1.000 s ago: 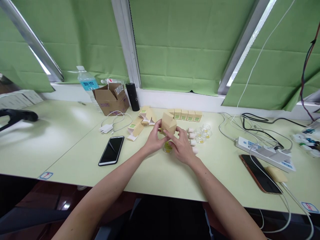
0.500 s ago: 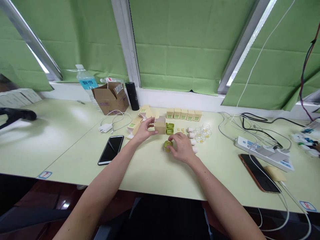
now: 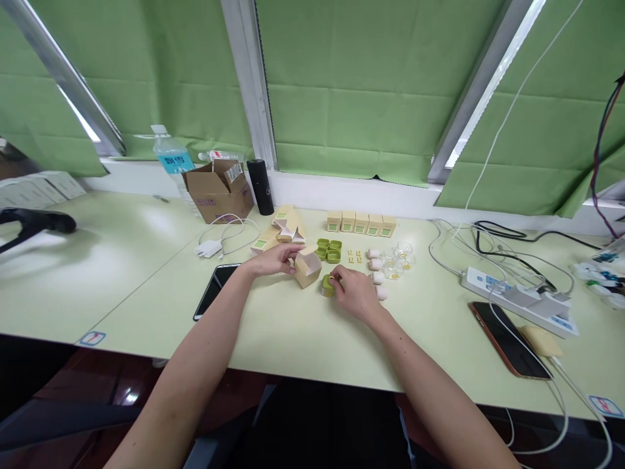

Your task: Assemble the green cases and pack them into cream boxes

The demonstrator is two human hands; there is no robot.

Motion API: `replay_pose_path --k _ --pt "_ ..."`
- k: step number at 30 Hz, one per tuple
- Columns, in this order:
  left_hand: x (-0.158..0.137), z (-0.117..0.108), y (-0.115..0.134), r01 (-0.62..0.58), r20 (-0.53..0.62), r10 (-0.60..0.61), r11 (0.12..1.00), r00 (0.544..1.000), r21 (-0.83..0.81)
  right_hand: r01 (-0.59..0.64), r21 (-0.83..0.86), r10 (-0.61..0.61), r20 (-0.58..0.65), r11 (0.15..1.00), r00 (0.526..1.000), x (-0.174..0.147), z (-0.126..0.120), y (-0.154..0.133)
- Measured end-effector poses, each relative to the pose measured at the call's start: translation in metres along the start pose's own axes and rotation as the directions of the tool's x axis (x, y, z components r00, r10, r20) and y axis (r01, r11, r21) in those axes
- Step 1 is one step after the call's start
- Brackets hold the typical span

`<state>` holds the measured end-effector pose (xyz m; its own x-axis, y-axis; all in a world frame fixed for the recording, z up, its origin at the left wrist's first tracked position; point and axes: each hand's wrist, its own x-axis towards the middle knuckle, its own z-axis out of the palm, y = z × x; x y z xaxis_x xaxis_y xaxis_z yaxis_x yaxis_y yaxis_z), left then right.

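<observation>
My left hand (image 3: 279,259) grips the side of a small cream carton (image 3: 306,275), whose open, pale inside tilts up toward me. Just right of it, my right hand (image 3: 355,293) has its fingertips pinched at the top of a small green-topped container (image 3: 327,286) standing on the table. Behind the hands sit several square green cups (image 3: 334,256) in a cluster. Small yellow pieces (image 3: 355,256) lie to their right, followed by white rounded pieces (image 3: 375,264) and clear cups (image 3: 396,262) with yellow in them.
Several closed cartons (image 3: 361,223) stand in a row at the back; open cartons (image 3: 288,227) lie behind my left hand. A phone (image 3: 215,290) lies by my left forearm. To the right are a power strip (image 3: 520,301) and another phone (image 3: 510,342) with cables.
My left hand has brought the carton down toward me and tipped its opening up. My right fingers have closed from around the green-topped container to a pinch at its top.
</observation>
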<state>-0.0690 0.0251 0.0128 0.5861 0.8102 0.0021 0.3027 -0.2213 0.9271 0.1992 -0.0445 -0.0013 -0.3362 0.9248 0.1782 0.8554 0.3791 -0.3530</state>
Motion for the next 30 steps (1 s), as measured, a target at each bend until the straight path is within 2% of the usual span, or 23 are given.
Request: replay_pose_path --k 2,6,8,13,19,21,23,25,26,28,30 --pt "0.001 0.002 0.000 -0.020 -0.011 0.020 1.000 1.000 0.003 -0.016 -0.003 0.016 0.009 1.000 1.000 0.001 0.000 0.001" --pt "0.000 0.003 0.004 -0.068 -0.169 0.084 0.993 0.982 0.101 -0.048 -0.043 0.048 -0.002 0.998 0.999 0.003 -0.002 0.005" --pt "-0.003 0.003 0.008 -0.063 -0.210 0.096 0.985 0.973 0.161 -0.065 -0.056 0.064 -0.009 0.996 0.998 0.003 -0.004 0.006" --pt "-0.006 0.007 0.015 0.013 -0.124 0.014 0.976 0.992 0.215 -0.062 -0.051 0.063 0.015 0.997 0.998 0.000 -0.014 0.001" --pt "-0.001 0.022 0.017 -0.069 -0.117 0.087 0.987 0.989 0.148 -0.021 -0.135 0.036 0.113 0.991 0.993 -0.001 -0.015 -0.001" --pt "0.001 0.028 0.017 -0.088 -0.136 0.108 0.986 0.985 0.140 -0.032 -0.131 0.047 0.111 0.991 0.993 0.001 -0.016 0.002" --pt "0.003 0.035 0.016 -0.110 -0.158 0.132 0.984 0.979 0.137 -0.063 -0.096 0.067 0.040 0.993 0.997 0.002 -0.017 0.008" --pt "0.006 0.042 0.014 -0.132 -0.169 0.154 0.982 0.974 0.134 -0.080 -0.012 0.078 -0.120 0.997 0.990 0.004 -0.020 0.016" --pt "0.008 0.047 0.012 -0.144 -0.176 0.167 0.980 0.970 0.136 -0.069 0.047 0.078 -0.223 0.996 0.972 0.005 -0.022 0.020" --pt "0.011 0.054 0.010 -0.183 -0.205 0.211 0.972 0.956 0.147 0.004 0.161 0.067 -0.429 0.987 0.901 0.005 -0.024 0.026" --pt "0.013 0.062 0.009 -0.216 -0.220 0.258 0.956 0.941 0.196 0.105 0.227 0.045 -0.571 0.968 0.820 0.004 -0.024 0.028"
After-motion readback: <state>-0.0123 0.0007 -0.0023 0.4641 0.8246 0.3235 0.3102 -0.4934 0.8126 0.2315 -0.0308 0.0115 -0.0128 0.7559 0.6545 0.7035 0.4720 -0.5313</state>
